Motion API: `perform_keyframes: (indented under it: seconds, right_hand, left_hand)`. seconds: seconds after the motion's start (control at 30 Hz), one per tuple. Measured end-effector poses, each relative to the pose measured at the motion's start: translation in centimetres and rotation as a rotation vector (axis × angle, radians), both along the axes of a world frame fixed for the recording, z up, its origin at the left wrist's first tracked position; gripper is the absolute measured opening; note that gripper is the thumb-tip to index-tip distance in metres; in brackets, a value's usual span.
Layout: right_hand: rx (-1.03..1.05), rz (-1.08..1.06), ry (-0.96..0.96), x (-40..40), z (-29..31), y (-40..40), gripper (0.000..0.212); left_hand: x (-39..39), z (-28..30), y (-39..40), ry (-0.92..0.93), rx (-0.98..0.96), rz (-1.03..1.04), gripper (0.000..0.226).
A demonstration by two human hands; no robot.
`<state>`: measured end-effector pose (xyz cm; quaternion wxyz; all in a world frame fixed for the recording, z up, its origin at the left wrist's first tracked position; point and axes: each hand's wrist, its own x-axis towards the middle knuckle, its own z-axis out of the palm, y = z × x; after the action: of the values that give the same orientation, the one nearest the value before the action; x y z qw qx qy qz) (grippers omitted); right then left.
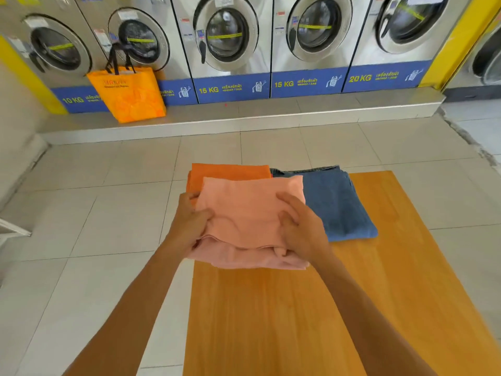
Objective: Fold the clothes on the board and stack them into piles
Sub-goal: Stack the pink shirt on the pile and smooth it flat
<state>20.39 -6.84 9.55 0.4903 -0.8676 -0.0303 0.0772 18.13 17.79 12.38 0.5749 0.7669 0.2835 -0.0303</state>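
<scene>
A folded pale pink garment [248,213] is held over the far left part of the wooden board [311,308]. My left hand [189,221] grips its left edge and my right hand [301,226] grips its right edge, thumbs on top. Under and behind it lies a folded orange garment [230,171], partly hidden by the pink one. To the right, a folded blue garment [333,202] lies flat on the board, touching the orange one at the far edge.
The board stands over a light tiled floor [108,213]. A row of front-loading washing machines [227,39] lines the far wall on a raised step. An orange shopping bag [127,93] sits on that step at the left.
</scene>
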Motion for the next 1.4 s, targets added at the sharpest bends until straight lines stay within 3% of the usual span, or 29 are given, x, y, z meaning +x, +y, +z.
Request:
perform_keyframes:
  seconds: [0.23,0.5,0.63,0.87,1.1,1.4]
  right_hand:
    - [-0.056,0.085,-0.111,9.1,2.0,4.3,0.042]
    - [-0.151,0.076,-0.128,15.4,-0.5,8.5,0.043]
    - [-0.173,0.057,-0.058,15.5,-3.0,9.2,0.044]
    - [-0.152,0.004,-0.010,14.5,-6.6,7.9,0.044]
    - [-0.069,-0.147,-0.134,13.3,-6.4,8.1,0.046]
    - [-0.198,-0.040,-0.019,13.8,-6.6,7.0,0.046]
  left_hand:
    - [7.2,2.2,4.1,-0.039,0.050,0.129,0.057]
    - [12.6,0.7,6.7,-0.048,0.169,0.184,0.055]
    - [12.7,-1.7,6.7,-0.030,0.290,0.168,0.050]
    - [11.2,-5.9,7.3,0.040,0.302,0.208,0.049]
    - [11.9,-5.0,6.7,-0.121,0.355,0.229,0.038]
    - [10.0,-7.5,7.0,0.002,0.577,0.141,0.043]
